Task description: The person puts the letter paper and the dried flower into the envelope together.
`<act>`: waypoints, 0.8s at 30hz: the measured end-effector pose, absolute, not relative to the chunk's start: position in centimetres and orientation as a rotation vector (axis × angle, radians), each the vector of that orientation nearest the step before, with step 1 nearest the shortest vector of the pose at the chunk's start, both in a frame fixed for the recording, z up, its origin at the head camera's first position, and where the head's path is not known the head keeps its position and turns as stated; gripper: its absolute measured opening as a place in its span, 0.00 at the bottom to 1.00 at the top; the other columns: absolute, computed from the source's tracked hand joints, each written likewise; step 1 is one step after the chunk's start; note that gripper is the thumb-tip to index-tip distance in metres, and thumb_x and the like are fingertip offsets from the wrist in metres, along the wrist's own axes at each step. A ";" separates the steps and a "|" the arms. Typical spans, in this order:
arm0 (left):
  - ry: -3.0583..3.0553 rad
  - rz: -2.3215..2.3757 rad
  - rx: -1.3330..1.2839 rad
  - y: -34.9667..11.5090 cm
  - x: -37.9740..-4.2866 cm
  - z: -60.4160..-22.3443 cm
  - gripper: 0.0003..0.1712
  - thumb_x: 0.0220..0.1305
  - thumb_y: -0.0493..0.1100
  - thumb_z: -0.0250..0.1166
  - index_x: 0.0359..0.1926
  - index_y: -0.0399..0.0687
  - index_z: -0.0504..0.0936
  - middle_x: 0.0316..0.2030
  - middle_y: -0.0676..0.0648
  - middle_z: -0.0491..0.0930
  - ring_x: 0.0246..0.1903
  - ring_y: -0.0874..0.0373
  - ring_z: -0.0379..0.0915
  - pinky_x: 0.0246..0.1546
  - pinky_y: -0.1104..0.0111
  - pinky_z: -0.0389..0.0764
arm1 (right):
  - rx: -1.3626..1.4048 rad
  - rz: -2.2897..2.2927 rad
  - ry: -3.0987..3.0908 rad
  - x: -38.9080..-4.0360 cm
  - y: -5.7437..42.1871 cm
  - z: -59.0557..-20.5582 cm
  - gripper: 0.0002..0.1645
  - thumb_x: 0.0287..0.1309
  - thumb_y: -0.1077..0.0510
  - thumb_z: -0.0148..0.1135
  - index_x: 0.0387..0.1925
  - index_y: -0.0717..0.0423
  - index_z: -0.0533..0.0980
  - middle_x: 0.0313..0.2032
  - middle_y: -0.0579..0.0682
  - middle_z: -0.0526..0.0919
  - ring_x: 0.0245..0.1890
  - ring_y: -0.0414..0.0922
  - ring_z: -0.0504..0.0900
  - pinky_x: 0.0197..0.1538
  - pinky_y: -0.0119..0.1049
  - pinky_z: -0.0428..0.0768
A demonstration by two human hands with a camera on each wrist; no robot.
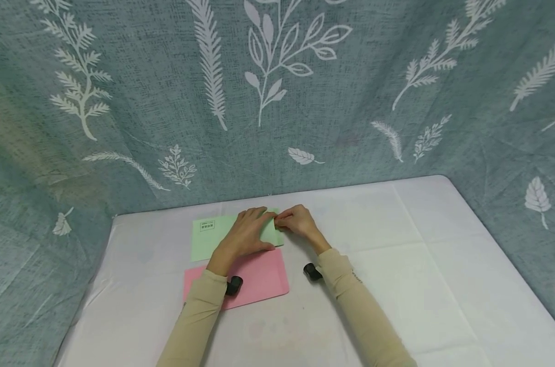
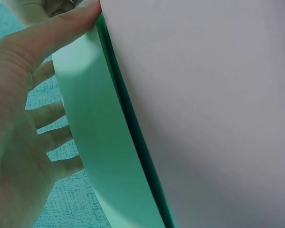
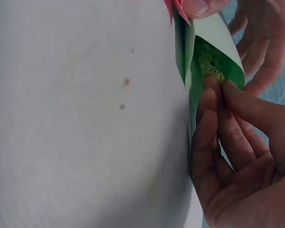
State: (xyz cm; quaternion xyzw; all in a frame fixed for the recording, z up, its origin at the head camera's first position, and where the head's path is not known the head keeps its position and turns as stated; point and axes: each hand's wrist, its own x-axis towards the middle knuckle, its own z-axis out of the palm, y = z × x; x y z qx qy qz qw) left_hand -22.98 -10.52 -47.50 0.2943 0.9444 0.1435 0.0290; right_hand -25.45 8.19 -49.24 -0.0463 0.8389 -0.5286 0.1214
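Observation:
A pale green envelope (image 1: 222,232) with a small printed box lies near the back edge of the table. My left hand (image 1: 246,235) holds it across its width, thumb at the near edge and fingers at the far edge. The mouth of the envelope (image 3: 228,40) gapes toward my right hand in the right wrist view. There my right hand (image 3: 247,166) pinches a small yellow-green textured piece (image 3: 217,74) at the opening; part of it sits inside, and its kind cannot be made out.
A pink envelope (image 1: 264,278) lies just in front of the green one, partly under my left forearm. White cloth (image 1: 378,275) covers the table. A patterned blue-green curtain (image 1: 268,153) hangs behind it.

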 end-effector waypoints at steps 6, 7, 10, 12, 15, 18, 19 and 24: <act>2.911 0.447 0.910 -10.4 -22.8 -47.5 0.49 0.47 0.59 0.77 0.68 0.50 0.69 0.67 0.37 0.65 0.67 0.40 0.59 0.66 0.44 0.59 | -0.114 -1.590 2.409 -25.0 8.1 -49.1 0.10 0.58 0.63 0.67 0.38 0.66 0.86 0.32 0.58 0.88 0.28 0.43 0.86 0.34 0.31 0.83; 2.911 0.449 0.913 -10.4 -22.8 -47.5 0.49 0.47 0.59 0.77 0.68 0.50 0.69 0.67 0.37 0.65 0.67 0.40 0.59 0.66 0.44 0.59 | -0.115 -1.604 2.401 -25.0 8.1 -49.1 0.10 0.58 0.64 0.66 0.38 0.67 0.86 0.32 0.58 0.88 0.27 0.42 0.86 0.33 0.31 0.82; 2.910 0.458 0.925 -10.3 -22.8 -47.5 0.48 0.48 0.58 0.77 0.68 0.50 0.69 0.67 0.37 0.65 0.67 0.40 0.59 0.66 0.43 0.59 | -0.121 -1.642 2.352 -24.9 8.0 -49.0 0.10 0.58 0.66 0.65 0.39 0.69 0.85 0.34 0.60 0.87 0.27 0.41 0.85 0.34 0.30 0.83; 2.907 0.462 0.932 -10.3 -22.9 -47.4 0.48 0.48 0.58 0.77 0.68 0.50 0.69 0.67 0.37 0.65 0.67 0.40 0.59 0.66 0.43 0.59 | -0.124 -1.654 2.311 -25.0 8.1 -48.9 0.11 0.59 0.67 0.64 0.41 0.71 0.84 0.35 0.62 0.87 0.28 0.41 0.85 0.35 0.31 0.83; 2.902 0.454 0.928 -10.2 -22.9 -47.3 0.48 0.48 0.58 0.77 0.68 0.50 0.69 0.68 0.37 0.64 0.67 0.40 0.59 0.66 0.43 0.59 | -0.133 -1.664 2.253 -25.0 8.4 -48.7 0.13 0.61 0.67 0.62 0.44 0.72 0.82 0.38 0.64 0.86 0.31 0.44 0.87 0.38 0.33 0.85; 2.890 0.435 0.907 -10.2 -22.8 -47.3 0.48 0.49 0.58 0.77 0.69 0.50 0.68 0.68 0.37 0.64 0.67 0.40 0.59 0.65 0.42 0.59 | -0.138 -1.646 2.238 -25.0 9.0 -48.6 0.14 0.64 0.65 0.61 0.47 0.72 0.81 0.40 0.63 0.86 0.34 0.47 0.88 0.40 0.34 0.85; 2.883 0.432 0.897 -10.2 -22.8 -47.3 0.48 0.50 0.58 0.76 0.69 0.50 0.68 0.68 0.37 0.63 0.67 0.40 0.59 0.66 0.41 0.58 | -0.145 -1.623 2.256 -25.0 9.4 -48.6 0.15 0.64 0.64 0.60 0.48 0.71 0.81 0.41 0.63 0.86 0.35 0.47 0.88 0.40 0.34 0.85; 2.840 0.452 0.839 -10.7 -22.4 -47.3 0.50 0.52 0.57 0.75 0.72 0.50 0.64 0.72 0.36 0.56 0.71 0.38 0.51 0.68 0.39 0.51 | -0.268 -1.371 2.524 -24.2 11.5 -48.2 0.15 0.67 0.59 0.59 0.49 0.64 0.82 0.43 0.58 0.87 0.36 0.47 0.86 0.37 0.33 0.83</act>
